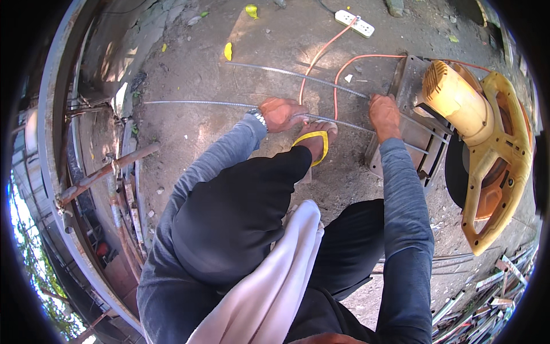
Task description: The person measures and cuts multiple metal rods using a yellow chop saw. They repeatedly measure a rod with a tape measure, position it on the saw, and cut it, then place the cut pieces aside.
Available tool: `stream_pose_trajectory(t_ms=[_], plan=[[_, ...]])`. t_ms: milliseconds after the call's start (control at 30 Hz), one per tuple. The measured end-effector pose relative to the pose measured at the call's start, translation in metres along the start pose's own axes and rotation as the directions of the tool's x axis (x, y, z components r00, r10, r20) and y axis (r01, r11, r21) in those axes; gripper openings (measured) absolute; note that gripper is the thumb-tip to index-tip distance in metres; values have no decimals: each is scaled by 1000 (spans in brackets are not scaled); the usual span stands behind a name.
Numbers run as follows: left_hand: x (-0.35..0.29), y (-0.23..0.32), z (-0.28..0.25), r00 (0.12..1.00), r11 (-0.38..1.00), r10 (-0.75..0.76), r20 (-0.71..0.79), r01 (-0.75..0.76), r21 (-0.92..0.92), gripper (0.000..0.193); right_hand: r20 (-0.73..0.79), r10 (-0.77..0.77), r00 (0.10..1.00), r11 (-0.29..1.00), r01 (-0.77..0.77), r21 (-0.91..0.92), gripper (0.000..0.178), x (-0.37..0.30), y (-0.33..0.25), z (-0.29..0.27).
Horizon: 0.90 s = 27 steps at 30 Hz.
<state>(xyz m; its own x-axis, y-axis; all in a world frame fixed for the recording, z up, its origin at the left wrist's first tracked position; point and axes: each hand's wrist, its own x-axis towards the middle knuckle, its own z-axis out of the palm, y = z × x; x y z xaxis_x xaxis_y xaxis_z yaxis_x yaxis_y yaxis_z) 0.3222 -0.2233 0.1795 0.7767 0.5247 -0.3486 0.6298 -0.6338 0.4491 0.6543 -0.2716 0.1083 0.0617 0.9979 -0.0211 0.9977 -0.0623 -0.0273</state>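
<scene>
1. Head view looking straight down: a person crouching on a dirt floor, grey sleeves and dark trousers, with a pale cloth (275, 286) hanging down in front of the knees.
2. Left hand (282, 113) is curled shut around a long ribbed steel rod (197, 103) lying flat on the ground. The rod runs from far out on the person's left, under that hand, and on toward the saw.
3. Right hand (384, 116) is pressed down on the same rod right at the edge of the saw's metal base (408, 86). Fingers look wrapped over it, though I can't tell how tight the hold is.
4. A foot in a yellow-strap sandal (316, 140) sits between the two hands, just beside the rod, touching or nearly so.
5. Second thinner rod (298, 74) lies a bit further away, roughly parallel, also ending at the saw base.
6. Chop saw (481, 143) is on the person's right: yellow motor housing, yellow-orange guard, dark disc below it.
7. Orange cable (321, 54) loops across the dirt up to a white power strip (355, 23) near the top edge.
8. Rusty pipes (106, 172) and scrap sit by the left wall, and a pile of cut metal offcuts (487, 298) is at lower right.
</scene>
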Motion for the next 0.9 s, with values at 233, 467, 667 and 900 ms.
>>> stream_pose_trajectory(t_ms=[233,467,667,900], plan=[[-33,-10,11,999,999,-5,-43,3,-37,36,140,-123,982,985,104,136,21,36,-102,-27],[-19,-22,12,994,997,66,-82,-69,-38,33,87,-259,962,928,222,299,22,62,-210,-35],[-15,-9,-8,998,994,-57,9,57,-97,34,154,-157,975,972,125,200,21,33,-169,-14],[3,-45,39,971,991,111,-214,-124,-50,35,426,-136,895,899,-69,432,30,30,-126,-11]])
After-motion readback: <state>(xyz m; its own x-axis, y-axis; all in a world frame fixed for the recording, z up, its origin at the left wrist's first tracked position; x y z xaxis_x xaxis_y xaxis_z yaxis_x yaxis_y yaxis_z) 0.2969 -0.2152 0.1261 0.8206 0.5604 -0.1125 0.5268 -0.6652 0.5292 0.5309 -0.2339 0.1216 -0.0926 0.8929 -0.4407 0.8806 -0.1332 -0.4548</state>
